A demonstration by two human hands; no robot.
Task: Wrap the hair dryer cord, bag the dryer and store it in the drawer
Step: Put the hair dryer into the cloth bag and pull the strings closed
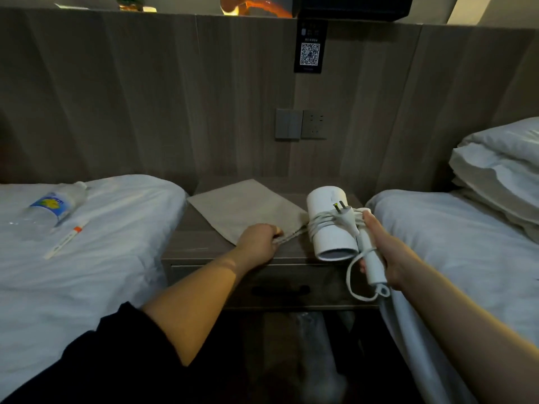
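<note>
Gripping the smooth white cylindrical dryer (331, 225) by its handle, cord (323, 221) coiled around the barrel, your right hand (385, 252), your left hand (258, 243) apparently pinching the flat beige cloth bag (245, 211).

Dim room: a wood-panelled wall (145, 91) with a socket (313, 124), two white beds (96, 243) flanking a nightstand (204, 246).

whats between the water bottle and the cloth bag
In the head view, only white bed sheet and a strip of nightstand top lie between the water bottle and the cloth bag.
</note>
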